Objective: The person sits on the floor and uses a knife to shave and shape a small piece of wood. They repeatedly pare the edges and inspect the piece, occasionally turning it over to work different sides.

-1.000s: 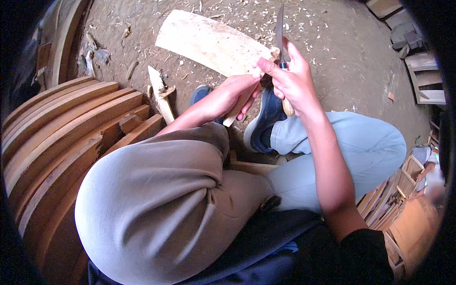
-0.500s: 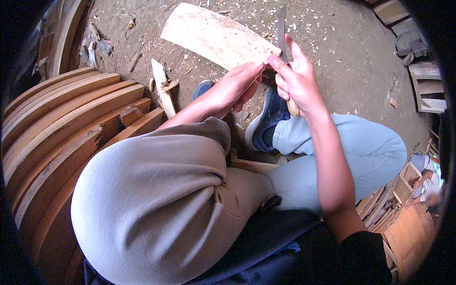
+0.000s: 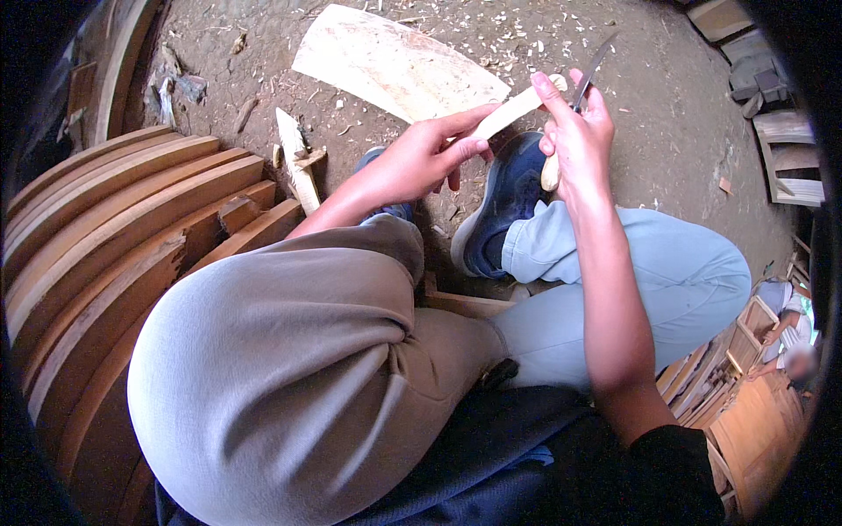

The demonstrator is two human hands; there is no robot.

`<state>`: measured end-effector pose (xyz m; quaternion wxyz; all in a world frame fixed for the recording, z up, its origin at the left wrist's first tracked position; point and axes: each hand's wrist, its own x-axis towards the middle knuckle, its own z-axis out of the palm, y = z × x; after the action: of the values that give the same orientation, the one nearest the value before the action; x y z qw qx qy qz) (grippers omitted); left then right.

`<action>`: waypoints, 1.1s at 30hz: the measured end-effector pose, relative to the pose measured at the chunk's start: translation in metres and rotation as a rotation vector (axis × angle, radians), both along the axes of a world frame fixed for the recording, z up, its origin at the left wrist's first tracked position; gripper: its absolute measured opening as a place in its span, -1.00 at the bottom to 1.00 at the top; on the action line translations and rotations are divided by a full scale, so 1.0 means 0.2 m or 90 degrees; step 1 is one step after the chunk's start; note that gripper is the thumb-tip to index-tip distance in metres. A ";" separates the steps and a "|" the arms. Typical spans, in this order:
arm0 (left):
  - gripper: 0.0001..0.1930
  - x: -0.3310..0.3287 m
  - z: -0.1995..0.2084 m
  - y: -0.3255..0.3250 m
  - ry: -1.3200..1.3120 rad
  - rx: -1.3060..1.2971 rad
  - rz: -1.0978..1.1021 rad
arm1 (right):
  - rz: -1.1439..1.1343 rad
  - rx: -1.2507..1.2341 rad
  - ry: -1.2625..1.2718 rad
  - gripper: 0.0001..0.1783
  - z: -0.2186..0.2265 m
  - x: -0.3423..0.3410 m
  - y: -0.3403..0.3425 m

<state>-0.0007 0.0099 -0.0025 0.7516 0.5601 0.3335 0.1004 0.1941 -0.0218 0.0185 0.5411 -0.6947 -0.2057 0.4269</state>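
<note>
A pale, narrow wooden stick slants between my hands over the dirt floor. Its lower end is gripped between the thumb and fingers of my left hand. My right hand is closed round a knife with a light wooden handle and a dark blade. The blade points up and to the right, away from the stick. My right thumb rests against the stick's rounded far end. Just beyond my hands, a broad pale slab of wood lies on the ground.
Curved wooden planks are stacked at my left. A split piece of wood lies beside them. Wood shavings litter the dirt floor. My blue shoe is below my hands. Wooden pieces and another person are at the far right.
The stick has come into clear view, tilted up to the right. My right hand has moved slightly right, and the knife blade has swung from upright to leaning right, off the stick.
</note>
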 end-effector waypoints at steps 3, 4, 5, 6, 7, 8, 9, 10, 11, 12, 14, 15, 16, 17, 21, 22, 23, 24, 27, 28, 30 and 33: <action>-0.52 -0.01 -0.02 0.02 0.016 0.051 0.031 | -0.018 0.003 -0.009 -0.13 0.01 0.00 0.00; -0.53 -0.01 -0.03 0.02 0.019 0.072 0.044 | -0.024 0.002 -0.012 -0.14 0.01 0.00 0.01; -0.54 -0.01 -0.04 0.02 0.020 0.079 0.059 | -0.031 0.000 -0.016 -0.14 0.00 0.00 0.01; -0.55 -0.01 -0.04 0.02 0.021 0.085 0.072 | -0.033 0.002 -0.017 -0.14 0.00 0.00 0.01; -0.56 -0.01 -0.04 0.02 0.021 0.092 0.087 | -0.035 0.005 -0.019 -0.15 0.00 0.00 0.01; -0.57 -0.01 -0.04 0.02 0.030 0.098 0.081 | -0.036 0.008 -0.020 -0.15 0.00 0.00 0.01; -0.58 -0.01 -0.04 0.02 0.038 0.103 0.075 | -0.030 -0.003 -0.017 -0.15 -0.01 0.00 0.00; -0.59 -0.01 -0.03 0.02 0.046 0.109 0.069 | -0.024 -0.014 -0.015 -0.15 -0.01 0.01 0.00; -0.59 -0.01 -0.03 0.02 0.056 0.096 0.061 | -0.018 -0.025 -0.012 -0.15 -0.02 0.01 0.00; -0.59 -0.02 -0.02 0.03 0.067 0.084 0.054 | -0.021 -0.021 -0.014 -0.15 -0.02 0.01 0.00; -0.60 -0.03 -0.04 0.04 0.036 0.067 0.067 | -0.027 -0.014 -0.018 -0.15 -0.02 0.00 0.00; -0.60 -0.03 -0.05 0.04 -0.003 0.062 0.090 | -0.035 -0.014 -0.010 -0.15 -0.02 -0.01 0.00; -0.61 -0.03 -0.06 0.05 -0.042 0.058 0.113 | -0.043 -0.013 -0.003 -0.15 -0.01 -0.01 0.00; -0.61 -0.05 -0.07 0.05 -0.029 0.082 0.118 | -0.051 -0.013 0.005 -0.15 -0.01 -0.01 0.00; -0.64 -0.07 -0.04 0.09 0.014 0.144 0.218 | -0.066 -0.035 0.060 -0.30 0.00 0.03 0.01; -0.63 -0.09 -0.01 0.10 0.004 0.093 0.259 | -0.053 -0.040 0.078 -0.36 -0.01 0.04 0.01; -0.63 -0.09 0.01 0.11 -0.006 0.042 0.298 | -0.041 -0.046 0.095 -0.42 -0.01 0.04 0.01; -0.64 -0.09 0.01 0.12 -0.057 0.042 0.348 | -0.025 -0.047 0.126 -0.47 -0.01 0.03 0.01; -0.64 -0.10 0.02 0.12 -0.161 0.022 0.432 | 0.016 -0.061 0.225 -0.60 0.00 -0.01 -0.01; -0.63 -0.10 0.02 0.12 -0.156 0.037 0.435 | 0.019 -0.071 0.260 -0.62 -0.01 -0.02 -0.02; -0.67 -0.10 0.02 0.11 -0.182 0.030 0.432 | 0.040 -0.098 0.341 -0.65 -0.03 -0.02 -0.03; -0.67 -0.09 0.01 0.10 -0.195 0.029 0.419 | 0.071 -0.129 0.378 -0.64 -0.02 -0.06 -0.05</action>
<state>-0.0191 0.0294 -0.0003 0.7079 0.4178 0.3769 0.4269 0.1830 -0.0320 0.0141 0.4817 -0.5775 -0.0327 0.6583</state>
